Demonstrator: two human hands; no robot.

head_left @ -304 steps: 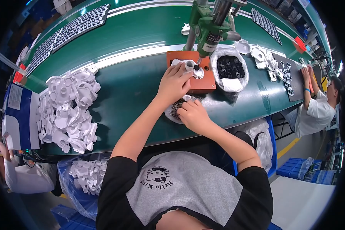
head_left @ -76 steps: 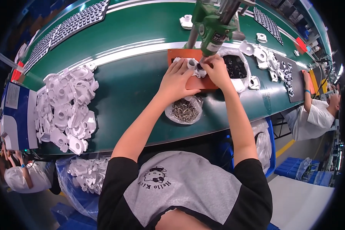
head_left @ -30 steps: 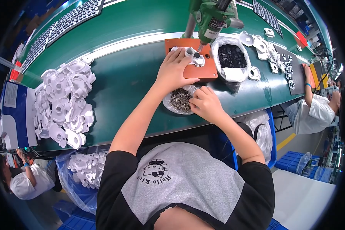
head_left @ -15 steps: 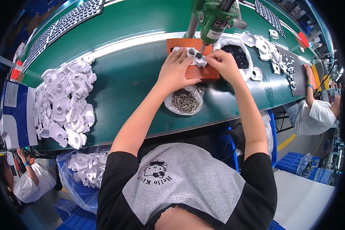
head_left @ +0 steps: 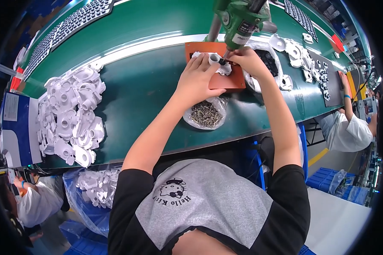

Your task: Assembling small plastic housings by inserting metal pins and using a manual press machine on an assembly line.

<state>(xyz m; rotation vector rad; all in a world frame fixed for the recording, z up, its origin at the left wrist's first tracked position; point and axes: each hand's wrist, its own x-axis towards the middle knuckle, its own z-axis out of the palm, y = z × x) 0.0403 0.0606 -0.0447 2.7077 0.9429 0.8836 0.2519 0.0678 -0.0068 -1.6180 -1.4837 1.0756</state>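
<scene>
One white plastic part (head_left: 212,59) sits on one orange mat (head_left: 225,78) at the far edge of the green bench (head_left: 149,85); the left hand (head_left: 196,80) lies flat on it, fingers extended, pressing it down. The right hand (head_left: 247,59) pinches at the tip of one green hanging screwdriver (head_left: 239,23), touching the part. One bag of screws (head_left: 205,114) lies just beside the mat; one heap of white parts (head_left: 70,114), too many to count, lies well apart to the left.
</scene>
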